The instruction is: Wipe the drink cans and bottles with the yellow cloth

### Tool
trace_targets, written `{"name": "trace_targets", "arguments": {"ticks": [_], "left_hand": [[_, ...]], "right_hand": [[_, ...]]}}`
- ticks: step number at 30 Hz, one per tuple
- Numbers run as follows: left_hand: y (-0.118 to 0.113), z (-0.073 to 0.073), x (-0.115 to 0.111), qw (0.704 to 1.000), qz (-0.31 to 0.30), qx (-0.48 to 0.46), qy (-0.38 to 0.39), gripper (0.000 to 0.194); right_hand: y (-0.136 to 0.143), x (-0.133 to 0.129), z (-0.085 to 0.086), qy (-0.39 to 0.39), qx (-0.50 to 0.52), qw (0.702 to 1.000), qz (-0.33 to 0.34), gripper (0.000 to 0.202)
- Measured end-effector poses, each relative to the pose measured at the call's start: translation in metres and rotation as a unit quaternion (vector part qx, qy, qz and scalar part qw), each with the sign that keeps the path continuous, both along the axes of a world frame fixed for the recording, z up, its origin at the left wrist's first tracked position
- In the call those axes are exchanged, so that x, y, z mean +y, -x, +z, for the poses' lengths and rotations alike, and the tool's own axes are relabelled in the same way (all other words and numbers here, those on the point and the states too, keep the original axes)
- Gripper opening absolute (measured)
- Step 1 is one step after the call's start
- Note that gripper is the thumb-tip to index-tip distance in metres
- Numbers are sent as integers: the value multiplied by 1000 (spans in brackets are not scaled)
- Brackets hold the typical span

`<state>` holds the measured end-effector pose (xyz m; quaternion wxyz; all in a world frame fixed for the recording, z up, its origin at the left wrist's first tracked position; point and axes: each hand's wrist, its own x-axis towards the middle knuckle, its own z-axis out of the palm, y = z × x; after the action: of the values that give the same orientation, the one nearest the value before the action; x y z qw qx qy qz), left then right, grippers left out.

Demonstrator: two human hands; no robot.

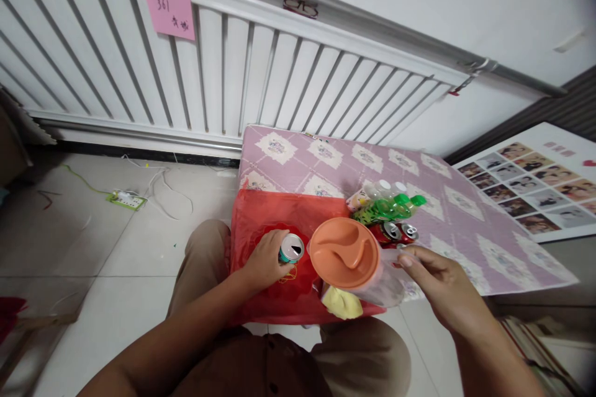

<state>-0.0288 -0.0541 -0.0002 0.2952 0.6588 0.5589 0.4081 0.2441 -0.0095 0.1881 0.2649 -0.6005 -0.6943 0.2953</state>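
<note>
My left hand (pixel 267 262) is wrapped round a teal can (pixel 292 249), whose top opening shows, above the red cloth (pixel 251 206). With my right hand (pixel 421 263) I hold the handle of a clear pitcher (pixel 384 282) with an orange lid (pixel 344 252). The pitcher is to the right of the can, not touching it. A yellow cloth (pixel 343 303) lies just below the pitcher. Behind the pitcher stand bottles with green caps (pixel 401 200), bottles with white caps (pixel 383 187) and red cans (pixel 408 232).
The table has a purple patterned cover (pixel 358 167) and stands against a white radiator (pixel 279 74). A photo board (pixel 535 180) leans at the right. On the floor at the left lies a power strip (pixel 126 200) with cables. My knees are at the table's near edge.
</note>
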Motion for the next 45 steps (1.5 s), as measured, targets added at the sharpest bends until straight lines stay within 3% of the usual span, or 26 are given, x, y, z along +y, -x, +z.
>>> {"name": "trace_targets", "arguments": {"ticks": [10, 19, 45], "left_hand": [[0, 15, 0, 1000, 11, 27, -4, 70], [-2, 16, -2, 999, 7, 35, -13, 68], [-2, 21, -5, 998, -1, 59, 14, 70]], "right_hand": [[8, -1, 14, 48, -19, 999, -15, 63], [17, 0, 25, 35, -64, 997, 34, 39], [31, 7, 35, -36, -166, 980, 104, 34]]}}
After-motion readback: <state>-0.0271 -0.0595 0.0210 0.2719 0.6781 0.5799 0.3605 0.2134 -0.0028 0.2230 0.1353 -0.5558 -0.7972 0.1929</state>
